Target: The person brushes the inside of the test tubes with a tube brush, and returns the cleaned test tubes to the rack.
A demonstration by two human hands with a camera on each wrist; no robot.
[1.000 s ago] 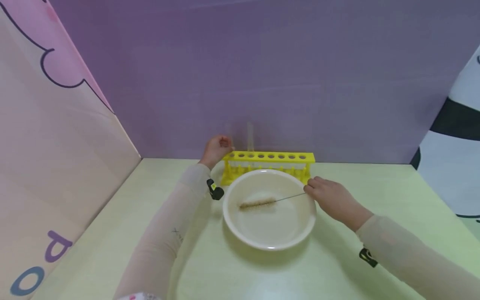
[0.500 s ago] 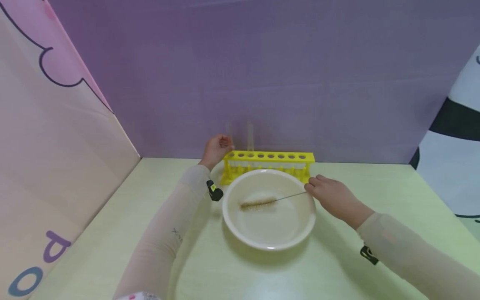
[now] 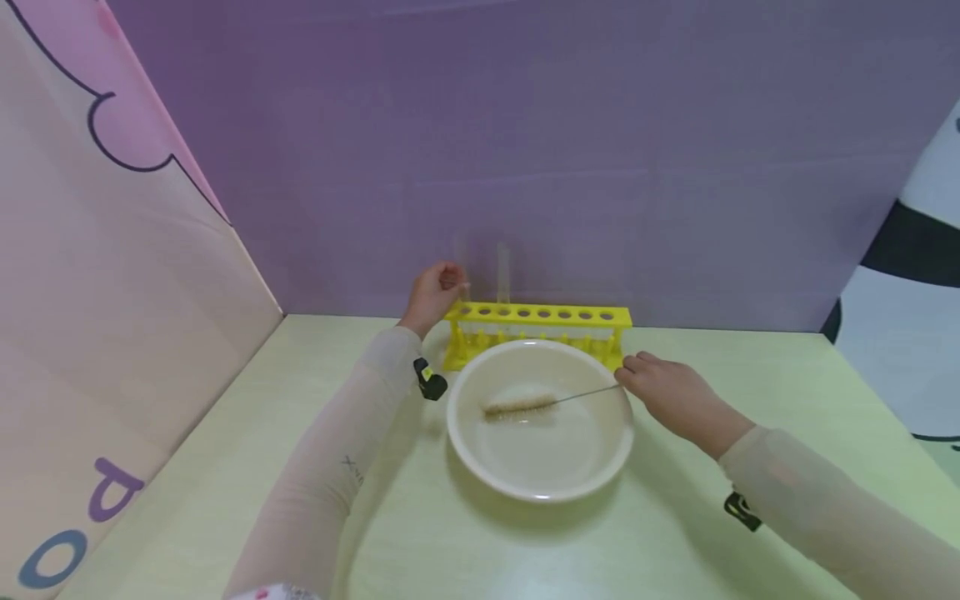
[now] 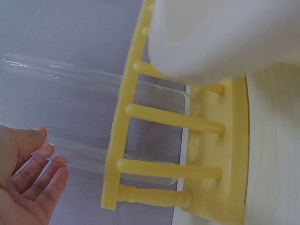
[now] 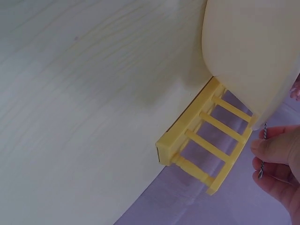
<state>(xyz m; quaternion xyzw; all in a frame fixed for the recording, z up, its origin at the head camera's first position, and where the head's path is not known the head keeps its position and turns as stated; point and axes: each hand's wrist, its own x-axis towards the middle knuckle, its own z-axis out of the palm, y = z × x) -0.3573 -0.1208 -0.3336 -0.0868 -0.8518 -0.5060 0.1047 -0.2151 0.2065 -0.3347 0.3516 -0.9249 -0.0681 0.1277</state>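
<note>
My left hand is at the left end of the yellow test tube rack, beside a clear tube standing in it. In the left wrist view the fingers are loosely bent beside the tube's upper part; whether they touch it is unclear. A second clear tube stands further right in the rack. My right hand pinches the twisted wire end of a bristle brush over the bowl's right rim. The brush head lies inside the cream bowl.
The bowl stands in front of the rack and hides part of its base. A purple backdrop rises behind the table. A printed panel stands at the left, and a black-and-white one at the right.
My left hand has risen slightly from the rack's top, and more of the tube shows below it. My right hand and the brush have shifted slightly right.
</note>
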